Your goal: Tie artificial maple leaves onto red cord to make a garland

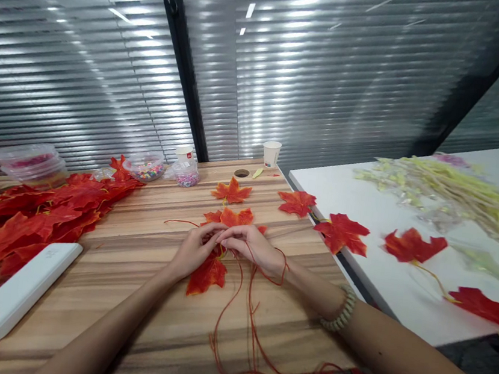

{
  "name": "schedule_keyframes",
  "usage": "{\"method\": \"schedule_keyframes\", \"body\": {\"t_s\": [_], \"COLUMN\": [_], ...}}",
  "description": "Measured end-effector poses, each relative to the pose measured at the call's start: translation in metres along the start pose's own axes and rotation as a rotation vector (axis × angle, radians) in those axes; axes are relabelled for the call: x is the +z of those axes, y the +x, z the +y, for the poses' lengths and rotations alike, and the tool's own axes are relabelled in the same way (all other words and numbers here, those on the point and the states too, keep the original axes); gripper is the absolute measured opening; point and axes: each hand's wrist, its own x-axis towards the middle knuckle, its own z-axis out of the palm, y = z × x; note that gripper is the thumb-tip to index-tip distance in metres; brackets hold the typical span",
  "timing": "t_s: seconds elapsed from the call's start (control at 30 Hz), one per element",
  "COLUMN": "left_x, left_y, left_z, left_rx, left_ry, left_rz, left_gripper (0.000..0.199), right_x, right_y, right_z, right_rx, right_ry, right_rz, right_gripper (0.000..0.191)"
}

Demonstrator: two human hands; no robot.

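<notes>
My left hand (195,250) and my right hand (255,248) meet over the middle of the wooden table, fingertips pinched together. Between them sits the stem area of an artificial maple leaf garland, with one orange-red maple leaf (207,276) below the fingers and another leaf (237,216) just beyond them. A thin red cord (249,308) runs from the fingers, loops by my right wrist and trails down past the table's near edge. The exact pinch point is hidden by my fingers.
A heap of red maple leaves (21,226) and a white power bank (30,290) lie at left. Bead tubs (147,168), a tape roll (241,173) and a paper cup (271,154) stand at the back. More leaves (344,234) stretch right onto a white table (340,189).
</notes>
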Motion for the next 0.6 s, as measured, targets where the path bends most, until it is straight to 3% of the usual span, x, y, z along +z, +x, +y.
{"method": "schedule_keyframes", "body": {"t_s": [0.6], "left_x": [0.002], "left_y": [-0.002], "left_z": [-0.005], "left_rx": [0.007], "left_ry": [0.021], "left_rz": [-0.031], "left_gripper": [0.024], "right_x": [-0.003], "right_y": [0.004], "right_z": [0.011], "right_rx": [-0.019], "right_ry": [-0.058], "right_rz": [-0.025], "right_gripper": [0.018]}}
